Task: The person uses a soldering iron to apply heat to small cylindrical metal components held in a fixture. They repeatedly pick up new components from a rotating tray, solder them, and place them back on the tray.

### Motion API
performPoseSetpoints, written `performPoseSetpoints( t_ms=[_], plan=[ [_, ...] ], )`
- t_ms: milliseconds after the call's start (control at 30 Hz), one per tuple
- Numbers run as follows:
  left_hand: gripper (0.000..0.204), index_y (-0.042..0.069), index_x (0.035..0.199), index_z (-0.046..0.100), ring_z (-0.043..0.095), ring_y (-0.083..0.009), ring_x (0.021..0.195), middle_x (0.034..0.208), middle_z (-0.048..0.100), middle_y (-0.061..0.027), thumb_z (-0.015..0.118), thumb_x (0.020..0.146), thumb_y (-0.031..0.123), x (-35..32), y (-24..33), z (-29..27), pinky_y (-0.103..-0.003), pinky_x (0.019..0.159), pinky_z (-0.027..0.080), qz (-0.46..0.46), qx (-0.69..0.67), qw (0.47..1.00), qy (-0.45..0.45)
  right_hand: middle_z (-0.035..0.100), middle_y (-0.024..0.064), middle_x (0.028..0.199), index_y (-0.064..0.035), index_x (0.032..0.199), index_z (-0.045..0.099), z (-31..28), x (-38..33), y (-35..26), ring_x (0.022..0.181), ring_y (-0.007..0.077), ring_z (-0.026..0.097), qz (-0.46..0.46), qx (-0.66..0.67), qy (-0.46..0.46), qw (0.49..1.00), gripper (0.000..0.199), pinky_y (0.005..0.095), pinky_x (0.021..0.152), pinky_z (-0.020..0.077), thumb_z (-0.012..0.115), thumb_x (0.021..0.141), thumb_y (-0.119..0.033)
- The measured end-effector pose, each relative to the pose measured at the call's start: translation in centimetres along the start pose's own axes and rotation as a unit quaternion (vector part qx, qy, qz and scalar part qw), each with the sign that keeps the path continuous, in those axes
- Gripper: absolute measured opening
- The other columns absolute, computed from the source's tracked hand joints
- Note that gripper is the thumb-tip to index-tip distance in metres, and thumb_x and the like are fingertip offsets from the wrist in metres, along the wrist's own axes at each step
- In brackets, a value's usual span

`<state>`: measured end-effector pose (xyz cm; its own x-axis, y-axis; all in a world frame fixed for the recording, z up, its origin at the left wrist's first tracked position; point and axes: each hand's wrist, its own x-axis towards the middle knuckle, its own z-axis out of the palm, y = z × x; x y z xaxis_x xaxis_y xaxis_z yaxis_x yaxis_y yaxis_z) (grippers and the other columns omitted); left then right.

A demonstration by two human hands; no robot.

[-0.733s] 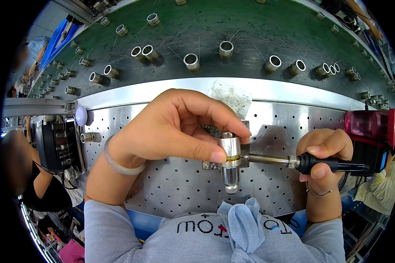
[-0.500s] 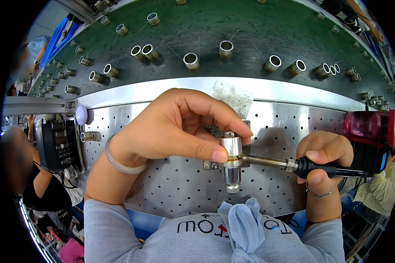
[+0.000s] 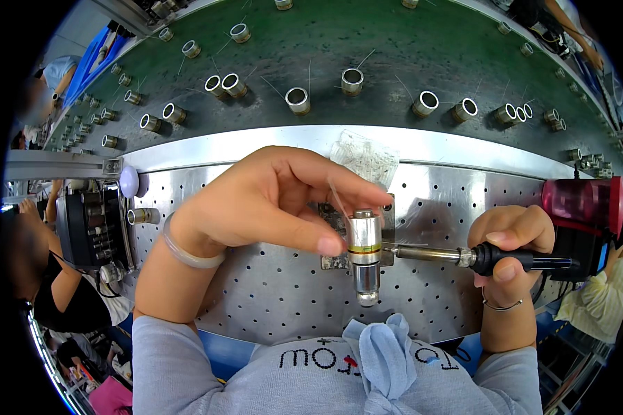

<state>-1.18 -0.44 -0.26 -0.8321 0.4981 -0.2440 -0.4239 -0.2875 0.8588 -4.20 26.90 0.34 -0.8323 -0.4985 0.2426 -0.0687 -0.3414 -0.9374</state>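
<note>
In the head view, the metal ring [image 3: 365, 238] appears seated around a shiny post [image 3: 366, 279] at the middle of the bench, in front of a metal block [image 3: 336, 262]; the right hand [image 3: 516, 232] pinches the black handle of a soldering iron [image 3: 483, 259] between thumb and fingers, its tip coming in from the right at the ring's gold band, though I cannot tell whether it touches; the left hand [image 3: 256, 200] is spread around the ring's far left side, thumb just apart from the metal, a thin wire [image 3: 337, 197] crossing by its fingers, held or loose I cannot tell.

For good control, the iron is best kept level with the band and the right wrist steady; the left fingertips should stay well off the hot tip, and the wire clear of its path.

Around this, a perforated plate [image 3: 291, 297] lies beneath; a clear bag [image 3: 367, 155] sits beyond the left fingers, a loose ring [image 3: 140, 216] and a black device [image 3: 83, 232] at left, a pink container [image 3: 581, 202] at far right; the left hand itself most crowds the ring.
</note>
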Motion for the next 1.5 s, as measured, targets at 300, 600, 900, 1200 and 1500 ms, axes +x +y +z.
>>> performPoseSetpoints(
  t_ms=[300, 600, 900, 1200, 1500],
  plan=[
    [0.036, -0.006, 0.095, 0.064, 0.059, -0.0139, 0.080, 0.090, 0.060, -0.0098, 0.077, 0.063, 0.001, 0.0, -0.6, 0.6, -0.022, 0.069, 0.050, 0.002, 0.025, 0.999, 0.041, 0.057, 0.0081, 0.068, 0.0015, 0.085, 0.055, 0.0, 0.1, 0.2, 0.056, 0.0145, 0.054, -0.009, -0.042, -0.019, 0.999, 0.029, 0.0247, 0.052, 0.0421, 0.077, 0.067, -0.004],
    [0.040, -0.006, 0.105, 0.062, 0.057, -0.0126, 0.082, 0.089, 0.060, -0.0081, 0.074, 0.067, 0.000, -0.1, -0.4, 0.6, -0.019, 0.070, 0.048, 0.006, 0.015, 1.000, 0.003, 0.058, 0.0084, 0.070, 0.0015, 0.085, 0.055, -0.4, -0.3, 0.0, 0.058, 0.0144, 0.054, 0.017, -0.004, -0.005, 1.000, 0.030, 0.0250, 0.053, 0.0427, 0.077, 0.065, -0.003],
    [0.039, -0.006, 0.103, 0.063, 0.057, -0.0112, 0.080, 0.088, 0.060, -0.0072, 0.074, 0.067, 0.001, -0.2, -0.3, 0.7, -0.018, 0.068, 0.047, -0.004, 0.010, 1.000, 0.012, 0.059, 0.0096, 0.071, 0.0019, 0.086, 0.056, -0.3, -0.2, 0.3, 0.057, 0.0142, 0.055, 0.014, -0.006, -0.016, 1.000, 0.030, 0.0249, 0.052, 0.0430, 0.077, 0.064, -0.001],
    [0.039, -0.006, 0.102, 0.063, 0.056, -0.0109, 0.078, 0.086, 0.060, -0.0067, 0.075, 0.066, 0.001, -0.2, -0.2, 0.7, -0.019, 0.068, 0.047, -0.008, 0.004, 1.000, 0.017, 0.059, 0.0091, 0.068, 0.0020, 0.085, 0.057, -0.3, -0.1, 0.3, 0.055, 0.0148, 0.055, -0.001, -0.030, -0.033, 0.999, 0.028, 0.0247, 0.051, 0.0428, 0.076, 0.064, 0.000],
    [0.039, -0.007, 0.102, 0.063, 0.057, -0.0117, 0.080, 0.086, 0.059, -0.0070, 0.075, 0.065, 0.000, -0.2, -0.3, 1.1, -0.020, 0.070, 0.048, -0.008, -0.007, 0.999, 0.033, 0.059, 0.0102, 0.068, 0.0018, 0.086, 0.057, -0.2, 0.0, 0.1, 0.054, 0.0157, 0.055, -0.017, -0.045, -0.049, 0.998, 0.027, 0.0248, 0.050, 0.0419, 0.076, 0.067, -0.002]
  ],
)
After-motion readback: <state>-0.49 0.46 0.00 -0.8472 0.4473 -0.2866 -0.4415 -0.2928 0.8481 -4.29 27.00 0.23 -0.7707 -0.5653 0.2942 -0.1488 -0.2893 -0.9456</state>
